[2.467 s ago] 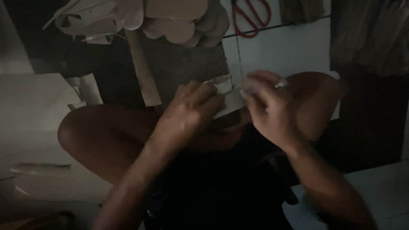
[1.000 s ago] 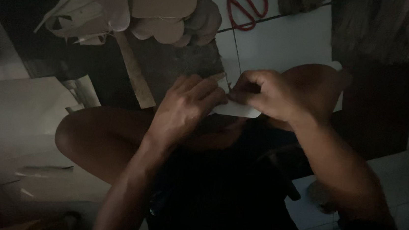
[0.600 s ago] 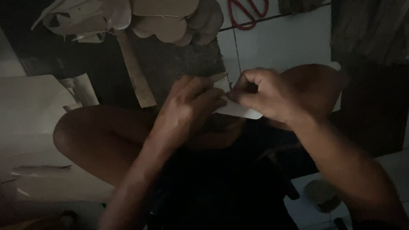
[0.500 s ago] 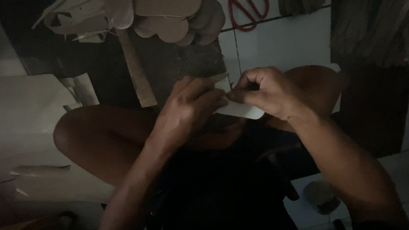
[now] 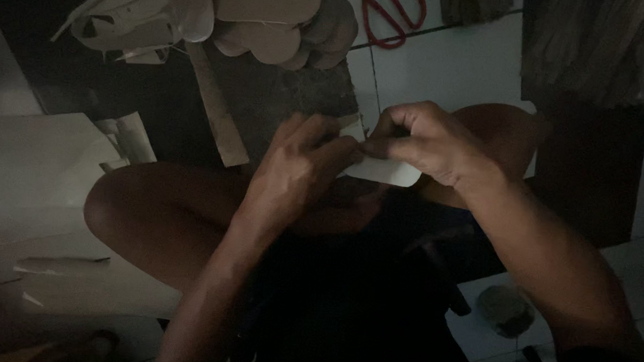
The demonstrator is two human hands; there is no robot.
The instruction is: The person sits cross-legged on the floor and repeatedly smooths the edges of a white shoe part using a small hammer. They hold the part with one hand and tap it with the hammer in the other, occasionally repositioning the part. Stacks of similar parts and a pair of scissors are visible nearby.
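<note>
White, small rounded piece of thin card or paper (image 5: 382, 169) pinched between both hands above the lap, left hand (image 5: 295, 172) closed on its near-left end, right hand (image 5: 430, 142) clamped with thumb and fingertips on its upper edge. Seemingly mid-fold or mid-peel of that piece, calling next for a firm pinch and a small, careful pull. Too dark to read the piece's exact shape; stack of tan cardboard cut-outs (image 5: 263, 9) and red-handled scissors (image 5: 394, 9) cut off at the tiled floor's (image 5: 456, 72) far edge.

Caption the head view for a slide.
Seated on a tiled floor, left hand and right hand pinch a small pale piece; red scissors lie beyond.
</note>
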